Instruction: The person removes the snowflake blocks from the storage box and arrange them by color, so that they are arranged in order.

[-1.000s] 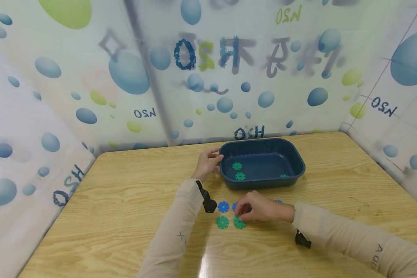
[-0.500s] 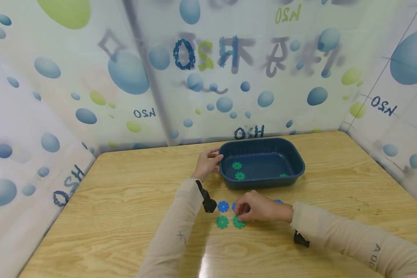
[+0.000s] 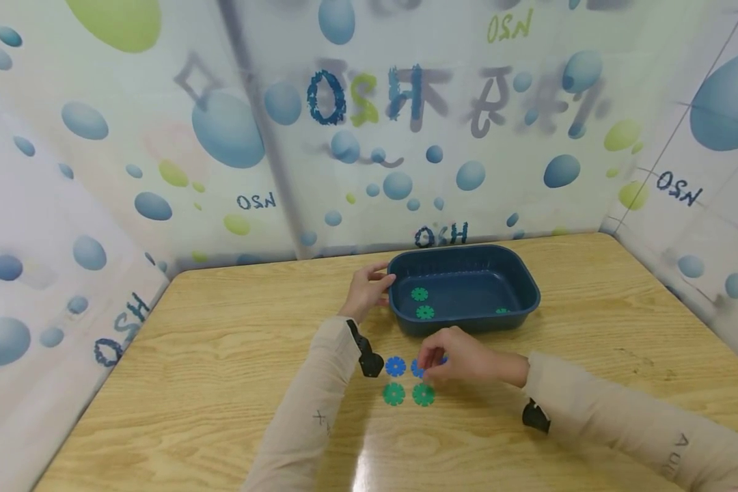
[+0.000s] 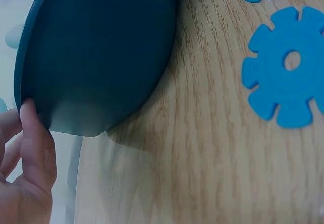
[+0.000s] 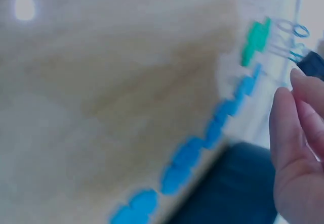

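My left hand grips the left rim of a dark blue plastic basin; in the left wrist view the thumb lies on the rim. My right hand hovers over a row of notched plastic discs, its fingers bent and nothing visible between them. A green notched disc lies flat just below its fingertips, beside another green disc. Behind them sits a blue notched disc, with a second blue disc partly hidden by the right hand. The right wrist view is blurred.
Inside the basin lie green discs, one mostly hidden by the front wall. The wooden table meets a printed backdrop behind the basin. In the right wrist view several blue discs form a row beside the basin.
My right hand has let go of the right green disc and risen slightly away from it; that disc now lies uncovered. The left hand and basin have stayed put.
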Available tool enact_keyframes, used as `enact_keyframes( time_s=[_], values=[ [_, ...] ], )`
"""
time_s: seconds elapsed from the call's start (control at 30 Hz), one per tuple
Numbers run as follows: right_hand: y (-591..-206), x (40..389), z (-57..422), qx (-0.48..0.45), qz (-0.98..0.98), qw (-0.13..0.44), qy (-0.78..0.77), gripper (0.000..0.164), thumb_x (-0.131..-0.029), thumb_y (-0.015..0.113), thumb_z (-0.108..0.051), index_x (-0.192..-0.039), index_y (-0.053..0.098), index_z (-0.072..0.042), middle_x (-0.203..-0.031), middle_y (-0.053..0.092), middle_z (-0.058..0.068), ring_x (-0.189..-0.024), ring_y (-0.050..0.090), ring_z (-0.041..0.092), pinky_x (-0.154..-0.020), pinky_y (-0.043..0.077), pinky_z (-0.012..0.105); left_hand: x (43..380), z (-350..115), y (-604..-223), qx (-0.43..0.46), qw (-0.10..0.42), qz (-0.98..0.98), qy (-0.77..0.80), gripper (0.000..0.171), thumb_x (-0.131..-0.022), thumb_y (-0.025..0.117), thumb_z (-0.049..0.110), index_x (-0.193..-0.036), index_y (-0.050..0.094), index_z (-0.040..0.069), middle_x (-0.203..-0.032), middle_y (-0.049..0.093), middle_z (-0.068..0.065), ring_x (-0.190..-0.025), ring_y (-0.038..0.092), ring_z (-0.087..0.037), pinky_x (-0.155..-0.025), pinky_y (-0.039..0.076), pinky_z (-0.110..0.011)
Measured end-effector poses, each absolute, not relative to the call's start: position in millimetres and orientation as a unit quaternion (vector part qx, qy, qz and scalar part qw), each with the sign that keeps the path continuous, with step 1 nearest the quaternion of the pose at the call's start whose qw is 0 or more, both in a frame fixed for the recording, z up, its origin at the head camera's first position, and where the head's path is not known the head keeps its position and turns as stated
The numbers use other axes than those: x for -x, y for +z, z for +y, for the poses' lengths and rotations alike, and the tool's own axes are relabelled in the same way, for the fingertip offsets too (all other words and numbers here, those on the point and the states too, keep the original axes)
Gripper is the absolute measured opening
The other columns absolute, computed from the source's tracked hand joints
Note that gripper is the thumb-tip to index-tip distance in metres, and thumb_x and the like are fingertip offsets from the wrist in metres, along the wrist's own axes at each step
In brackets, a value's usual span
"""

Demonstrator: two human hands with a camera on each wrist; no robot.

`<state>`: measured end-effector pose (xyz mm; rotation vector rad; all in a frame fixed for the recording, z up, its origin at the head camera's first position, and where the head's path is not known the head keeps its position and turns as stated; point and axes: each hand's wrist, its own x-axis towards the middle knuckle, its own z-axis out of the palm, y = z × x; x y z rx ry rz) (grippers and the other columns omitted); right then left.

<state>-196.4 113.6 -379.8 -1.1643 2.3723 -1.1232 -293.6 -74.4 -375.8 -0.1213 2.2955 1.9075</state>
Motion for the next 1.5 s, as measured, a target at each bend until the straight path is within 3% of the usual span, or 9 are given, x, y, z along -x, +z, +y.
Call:
enact_keyframes(
  time_s=[0.3, 0.53, 1.13, 1.5],
  values=[
    [-340.6, 218.0, 127.1, 0.379, 0.812, 0.112, -0.428, 0.01, -0.08, 0.065, -0.012, -0.085, 0.064, -0.004, -0.081, 0.063, -0.001, -0.07, 0.059, 0.01, -0.069, 0.051, 0.032, 294.1, -75.2, -377.6, 0.041, 0.079, 0.765, 0.638, 0.04, -0.086, 0.058, 0.014, -0.125, 0.051, 0.014, -0.109, 0.052, -0.012, -0.09, 0.06, -0.029, -0.068, 0.053, -0.037],
    [-326.2, 247.5, 131.7, 0.372, 0.825, 0.094, -0.415, 0.012, -0.081, 0.064, -0.011, -0.087, 0.063, -0.001, -0.08, 0.063, 0.002, -0.071, 0.06, 0.016, -0.065, 0.051, 0.029, 292.4, -75.8, -375.9, 0.032, 0.075, 0.766, 0.637, 0.039, -0.087, 0.057, 0.015, -0.126, 0.05, 0.014, -0.111, 0.052, -0.013, -0.087, 0.061, -0.031, -0.071, 0.052, -0.04],
    [-358.1, 301.0, 132.3, 0.315, 0.843, 0.183, -0.397, 0.025, -0.081, 0.062, -0.005, -0.1, 0.058, 0.01, -0.085, 0.063, 0.011, -0.078, 0.06, 0.023, -0.066, 0.051, 0.031, 292.5, -75.6, -375.1, 0.028, 0.075, 0.765, 0.639, 0.04, -0.087, 0.058, 0.016, -0.126, 0.05, 0.014, -0.111, 0.052, -0.013, -0.086, 0.062, -0.026, -0.068, 0.053, -0.036],
    [-378.7, 310.0, 128.7, 0.288, 0.864, 0.208, -0.358, 0.025, -0.079, 0.064, -0.005, -0.1, 0.06, 0.008, -0.087, 0.063, 0.011, -0.08, 0.06, 0.018, -0.07, 0.051, 0.029, 292.2, -76.0, -375.4, 0.03, 0.081, 0.761, 0.643, 0.04, -0.087, 0.058, 0.016, -0.126, 0.05, 0.013, -0.111, 0.052, -0.012, -0.083, 0.062, -0.024, -0.064, 0.053, -0.032]
  ],
)
